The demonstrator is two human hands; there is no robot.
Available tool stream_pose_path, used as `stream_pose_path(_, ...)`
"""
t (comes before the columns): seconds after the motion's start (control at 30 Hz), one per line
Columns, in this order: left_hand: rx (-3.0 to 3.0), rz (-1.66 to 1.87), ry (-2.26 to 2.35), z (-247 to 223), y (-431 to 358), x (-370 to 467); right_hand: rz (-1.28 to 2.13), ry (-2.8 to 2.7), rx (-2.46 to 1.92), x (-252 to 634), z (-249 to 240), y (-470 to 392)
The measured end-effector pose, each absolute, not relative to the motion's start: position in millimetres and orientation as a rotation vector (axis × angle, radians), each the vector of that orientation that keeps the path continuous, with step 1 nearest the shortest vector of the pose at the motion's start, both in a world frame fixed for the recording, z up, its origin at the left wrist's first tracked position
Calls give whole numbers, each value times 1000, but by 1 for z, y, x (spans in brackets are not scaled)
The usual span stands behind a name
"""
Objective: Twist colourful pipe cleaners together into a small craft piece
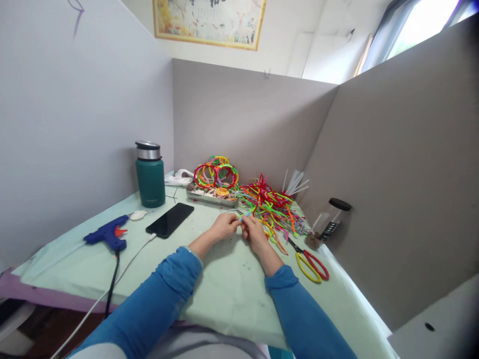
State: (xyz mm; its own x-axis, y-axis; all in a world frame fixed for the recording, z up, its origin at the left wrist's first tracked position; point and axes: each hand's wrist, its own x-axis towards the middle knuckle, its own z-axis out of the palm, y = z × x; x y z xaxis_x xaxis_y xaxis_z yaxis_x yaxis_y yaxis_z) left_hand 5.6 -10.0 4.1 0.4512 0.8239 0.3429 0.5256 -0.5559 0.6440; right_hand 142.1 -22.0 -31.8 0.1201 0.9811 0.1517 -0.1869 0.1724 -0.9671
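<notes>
Close together over the middle of the table, my left hand [224, 226] and my right hand [256, 233] pinch a light blue pipe cleaner [246, 215] between their fingertips. Much of it is hidden by the fingers. Just beyond and to the right lies a tangled pile of coloured pipe cleaners [275, 207], mostly red, green and orange. Scissors [309, 262] with one yellow and one red handle rest to the right of my right hand, blades toward the pile.
Behind my hands, a metal tray [213, 198] holds small pieces, with coloured pipe-cleaner rings [217, 175] above it. On the left are a green bottle [150, 182], a phone [170, 220] on a white cable and a blue glue gun [108, 233]. A clear jar [329, 222] stands right. Grey partitions [247, 114] enclose the table.
</notes>
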Motion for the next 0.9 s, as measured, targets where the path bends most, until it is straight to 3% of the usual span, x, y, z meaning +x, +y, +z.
stream_pose_path(0.9,2208,981,1150,10,-11,4,1049,-1364,-975,139,-31,-28)
